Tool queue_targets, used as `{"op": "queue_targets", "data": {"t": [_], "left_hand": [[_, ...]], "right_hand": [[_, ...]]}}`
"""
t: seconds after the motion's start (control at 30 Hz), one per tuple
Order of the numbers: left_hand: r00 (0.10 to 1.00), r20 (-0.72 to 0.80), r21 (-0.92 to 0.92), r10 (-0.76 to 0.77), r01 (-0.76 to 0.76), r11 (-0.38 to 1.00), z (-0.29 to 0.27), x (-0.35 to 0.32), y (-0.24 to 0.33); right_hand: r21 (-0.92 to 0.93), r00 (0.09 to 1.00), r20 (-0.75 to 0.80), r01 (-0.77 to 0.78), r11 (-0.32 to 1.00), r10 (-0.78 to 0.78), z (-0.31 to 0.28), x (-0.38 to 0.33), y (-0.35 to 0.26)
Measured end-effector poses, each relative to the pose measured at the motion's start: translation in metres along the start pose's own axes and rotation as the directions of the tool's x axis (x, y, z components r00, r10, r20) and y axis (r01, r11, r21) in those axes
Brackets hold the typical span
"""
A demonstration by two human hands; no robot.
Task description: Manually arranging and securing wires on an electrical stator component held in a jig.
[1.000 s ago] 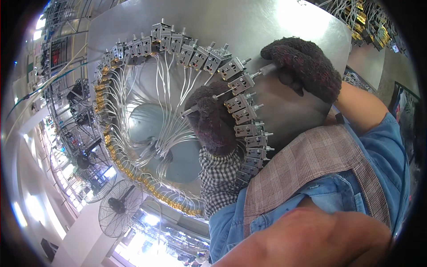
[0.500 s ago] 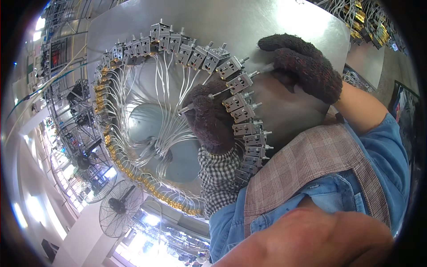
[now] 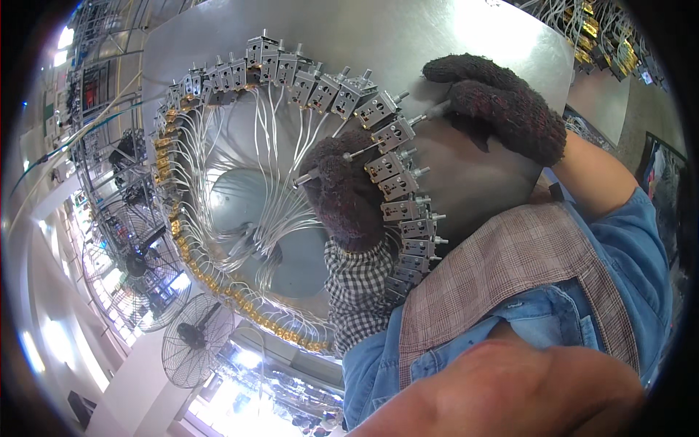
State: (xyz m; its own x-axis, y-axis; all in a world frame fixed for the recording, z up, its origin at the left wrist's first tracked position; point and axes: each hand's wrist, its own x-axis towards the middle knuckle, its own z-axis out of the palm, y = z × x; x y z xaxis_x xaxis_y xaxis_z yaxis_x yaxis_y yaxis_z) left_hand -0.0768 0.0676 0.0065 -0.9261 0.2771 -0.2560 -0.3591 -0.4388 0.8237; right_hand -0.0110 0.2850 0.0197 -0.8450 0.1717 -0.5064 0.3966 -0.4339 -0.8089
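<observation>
A ring of several small grey metal blocks, each with a protruding pin, sits on a shiny steel plate. White tubes run from the ring to the middle, and brass fittings line its left arc. My left hand, in a dark knitted glove and checked sleeve, lies inside the ring with its fingers closed around a thin metal rod. My right hand, also gloved, rests on the plate outside the ring and pinches a pin sticking out of one block.
A round grey disc lies at the ring's centre. Standing fans and wire racks are at the left. More brass-tipped wiring hangs at the upper right. My blue shirt and checked apron fill the lower right.
My right hand has shifted slightly up and left along the outer side of the blocks. My left hand has stayed inside the ring.
</observation>
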Motion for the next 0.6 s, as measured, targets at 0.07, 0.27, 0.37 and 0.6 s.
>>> {"op": "queue_targets", "data": {"t": [0.07,0.27,0.37,0.6], "left_hand": [[1.000,0.015,-0.064,0.006,-0.005,0.998,-0.007,0.000,-0.003],[0.998,-0.017,0.256,0.065,-0.059,0.965,0.000,0.001,-0.001],[0.999,-0.031,0.275,0.041,-0.030,0.961,0.007,0.000,0.002],[1.000,0.002,0.202,0.030,-0.030,0.979,0.011,0.000,0.002]], "right_hand": [[-0.102,0.981,0.001,-0.195,0.975,0.196,-0.004,0.000,-0.008],[-0.079,0.996,0.026,-0.080,0.994,0.082,-0.003,-0.001,-0.006],[-0.037,0.999,-0.003,-0.033,0.999,0.033,0.000,-0.002,-0.005],[-0.087,0.964,-0.074,-0.263,0.961,0.257,0.006,-0.003,-0.022]]}}
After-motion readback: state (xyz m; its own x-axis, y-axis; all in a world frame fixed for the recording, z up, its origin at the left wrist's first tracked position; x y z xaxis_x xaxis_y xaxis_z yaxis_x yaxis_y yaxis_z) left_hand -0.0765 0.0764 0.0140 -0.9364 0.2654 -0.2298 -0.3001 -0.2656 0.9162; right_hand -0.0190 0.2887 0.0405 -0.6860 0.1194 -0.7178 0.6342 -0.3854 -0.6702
